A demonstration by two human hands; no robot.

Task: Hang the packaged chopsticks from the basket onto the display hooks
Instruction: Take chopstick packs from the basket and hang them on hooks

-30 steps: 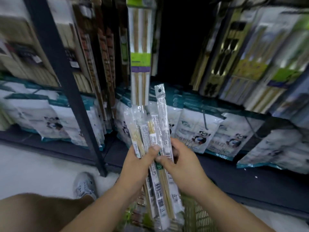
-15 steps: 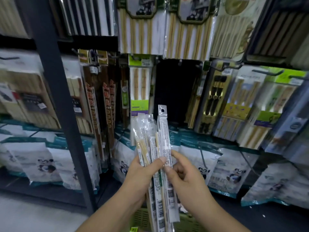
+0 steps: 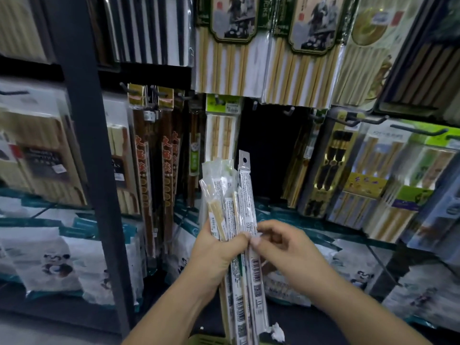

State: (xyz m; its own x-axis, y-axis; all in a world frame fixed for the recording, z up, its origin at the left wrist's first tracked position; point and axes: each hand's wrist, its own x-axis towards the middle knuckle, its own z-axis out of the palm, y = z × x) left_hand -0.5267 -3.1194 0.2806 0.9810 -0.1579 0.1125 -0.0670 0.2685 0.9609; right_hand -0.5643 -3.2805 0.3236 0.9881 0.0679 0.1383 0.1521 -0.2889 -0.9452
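Packaged chopsticks (image 3: 224, 210), below a display hook (image 3: 288, 111), fill our gripping left hand (image 3: 219, 252); our right hand (image 3: 286, 247) pinches one packet (image 3: 245, 185).

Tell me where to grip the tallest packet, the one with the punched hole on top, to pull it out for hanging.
I'd pinch the tallest packet across its flat faces, just below the hang hole, coming from its right edge. That side is free, while the left hand grips the bundle on the other, and its tab stands above the rest.
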